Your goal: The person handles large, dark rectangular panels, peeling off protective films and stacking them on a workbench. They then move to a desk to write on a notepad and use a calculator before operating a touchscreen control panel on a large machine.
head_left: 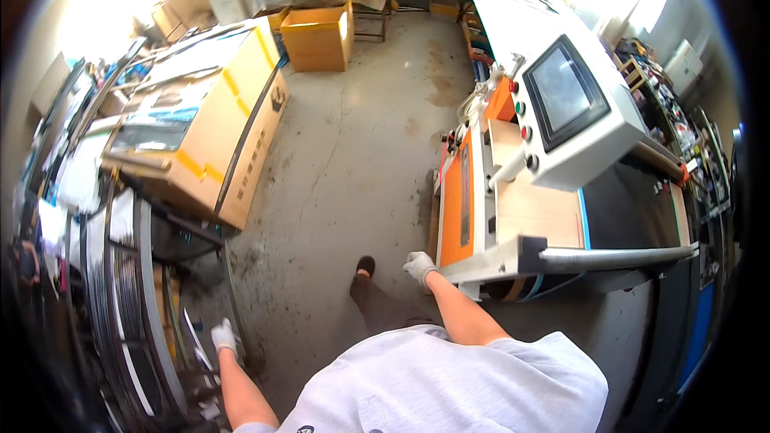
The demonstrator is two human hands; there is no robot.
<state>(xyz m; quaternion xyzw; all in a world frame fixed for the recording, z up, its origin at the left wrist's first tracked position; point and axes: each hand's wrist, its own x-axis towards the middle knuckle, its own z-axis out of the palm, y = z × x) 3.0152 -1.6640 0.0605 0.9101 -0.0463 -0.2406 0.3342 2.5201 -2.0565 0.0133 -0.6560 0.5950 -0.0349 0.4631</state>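
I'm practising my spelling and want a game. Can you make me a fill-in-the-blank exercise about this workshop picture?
1. The left hand and the right hand both wear pale ____.
2. The long side panel of the machine near the right hand is coloured ____.
3. The big cardboard box has strips of ____ tape on it.
4. The white console has a large, black-framed ____ above the floor.

Missing words: gloves; orange; yellow; screen.

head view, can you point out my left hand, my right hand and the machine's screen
Left hand (225, 336): head view, on the middle of the gloved hand.
Right hand (419, 267): head view, on the middle of the gloved hand.
Screen (563, 91): head view, on the middle of its display surface.
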